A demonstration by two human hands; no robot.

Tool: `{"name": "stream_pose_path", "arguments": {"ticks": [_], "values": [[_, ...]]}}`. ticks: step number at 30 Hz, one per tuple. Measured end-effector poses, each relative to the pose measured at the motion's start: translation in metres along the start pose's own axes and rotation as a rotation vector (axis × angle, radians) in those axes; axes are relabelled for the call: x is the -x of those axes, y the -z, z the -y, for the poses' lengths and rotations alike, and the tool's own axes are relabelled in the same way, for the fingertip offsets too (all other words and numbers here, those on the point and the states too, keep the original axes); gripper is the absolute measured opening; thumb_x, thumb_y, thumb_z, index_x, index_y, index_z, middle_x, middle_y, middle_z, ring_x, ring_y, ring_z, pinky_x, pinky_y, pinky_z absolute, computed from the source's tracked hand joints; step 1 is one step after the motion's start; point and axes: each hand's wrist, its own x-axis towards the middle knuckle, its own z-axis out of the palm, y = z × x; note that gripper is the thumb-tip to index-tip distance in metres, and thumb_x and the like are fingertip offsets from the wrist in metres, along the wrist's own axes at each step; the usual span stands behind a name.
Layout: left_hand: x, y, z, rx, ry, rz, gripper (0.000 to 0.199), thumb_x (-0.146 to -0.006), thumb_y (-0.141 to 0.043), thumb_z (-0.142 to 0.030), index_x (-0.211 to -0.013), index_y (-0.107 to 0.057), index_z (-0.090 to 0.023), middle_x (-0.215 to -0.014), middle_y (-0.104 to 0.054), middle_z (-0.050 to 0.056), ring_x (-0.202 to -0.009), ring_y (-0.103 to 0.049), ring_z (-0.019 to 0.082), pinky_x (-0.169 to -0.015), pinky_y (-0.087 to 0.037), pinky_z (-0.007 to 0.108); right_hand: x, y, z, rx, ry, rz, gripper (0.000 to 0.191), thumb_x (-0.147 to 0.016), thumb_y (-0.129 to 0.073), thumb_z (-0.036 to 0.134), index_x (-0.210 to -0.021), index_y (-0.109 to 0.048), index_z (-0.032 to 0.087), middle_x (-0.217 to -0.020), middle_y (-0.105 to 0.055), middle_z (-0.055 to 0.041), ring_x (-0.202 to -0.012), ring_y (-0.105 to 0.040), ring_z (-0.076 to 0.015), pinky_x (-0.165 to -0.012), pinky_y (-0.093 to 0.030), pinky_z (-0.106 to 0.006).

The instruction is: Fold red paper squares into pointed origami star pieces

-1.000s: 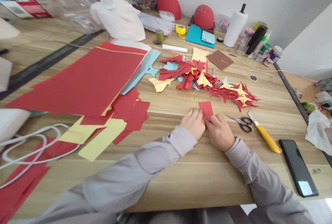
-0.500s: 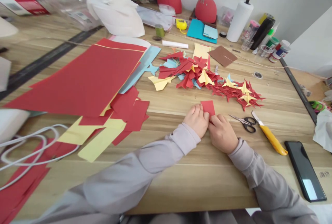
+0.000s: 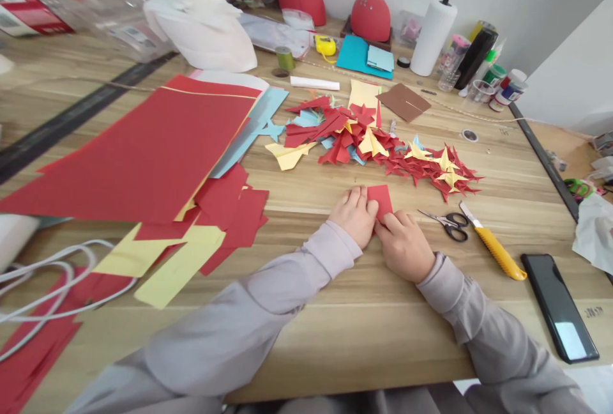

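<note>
Red paper rectangle (image 3: pixel 380 202) getting pinched between left hand (image 3: pixel 353 216) and right hand (image 3: pixel 403 246), both curled closed on it. Uneven pressure risking a crooked crease, a slip nudging the black-handled scissors (image 3: pixel 443 224).

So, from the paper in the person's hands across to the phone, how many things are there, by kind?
Red paper rectangle: 1
Black-handled scissors: 1
Yellow utility knife: 1
Black smartphone: 1
Total: 4

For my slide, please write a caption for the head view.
Left hand and right hand hold a small red paper beside scissors.
</note>
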Motion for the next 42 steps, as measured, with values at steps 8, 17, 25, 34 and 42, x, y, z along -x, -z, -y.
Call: {"name": "stream_pose_path", "arguments": {"ticks": [8,17,25,34,42], "values": [[-0.012,-0.012,0.039,0.219,-0.069,-0.055,0.024,-0.076,-0.048,-0.013,-0.090,-0.067,-0.012,-0.094,-0.070,0.010,-0.091,-0.058,0.025,-0.078,-0.045,0.039,-0.002,0.001,-0.001,-0.023,-0.067,0.042,0.033,-0.090,-0.039,0.024,-0.116,-0.056,0.012,-0.090,-0.053,-0.0097,-0.081,-0.040,-0.0222,-0.070,-0.033,-0.035],[-0.020,-0.024,0.047,0.315,-0.040,-0.018,0.024,-0.079,-0.047,-0.015,-0.084,-0.071,-0.014,-0.089,-0.069,0.007,-0.089,-0.055,0.023,-0.072,-0.042,0.037,-0.018,0.007,0.011,0.048,-0.189,0.099,0.033,-0.091,-0.039,0.030,-0.117,-0.055,0.018,-0.093,-0.051,-0.0093,-0.083,-0.045,-0.0217,-0.069,-0.033,-0.033],[-0.024,-0.011,0.046,0.328,-0.020,0.096,0.024,-0.082,-0.047,-0.017,-0.086,-0.070,-0.014,-0.092,-0.068,0.008,-0.093,-0.053,0.023,-0.074,-0.039,0.037,-0.032,0.005,0.015,0.125,-0.277,0.144,0.036,-0.093,-0.034,0.033,-0.122,-0.050,0.019,-0.094,-0.054,-0.0096,-0.081,-0.052,-0.0201,-0.065,-0.033,-0.030],[-0.023,-0.006,0.046,0.311,-0.033,0.111,0.019,-0.078,-0.052,-0.019,-0.085,-0.069,-0.015,-0.094,-0.066,0.008,-0.094,-0.051,0.023,-0.076,-0.036,0.037,-0.045,0.005,0.015,0.144,-0.369,0.186,0.036,-0.095,-0.027,0.035,-0.118,-0.051,0.021,-0.091,-0.060,-0.0085,-0.073,-0.060,-0.0186,-0.057,-0.032,-0.028],[-0.024,-0.008,0.045,0.284,-0.032,0.099,0.026,-0.085,-0.043,-0.018,-0.084,-0.069,-0.016,-0.094,-0.067,0.007,-0.094,-0.052,0.023,-0.072,-0.034,0.037,-0.019,0.007,0.031,0.157,-0.277,0.166,0.039,-0.094,-0.028,0.031,-0.100,-0.062,0.012,-0.079,-0.063,-0.0094,-0.060,-0.059,-0.0175,-0.049,-0.029,-0.029]]}}
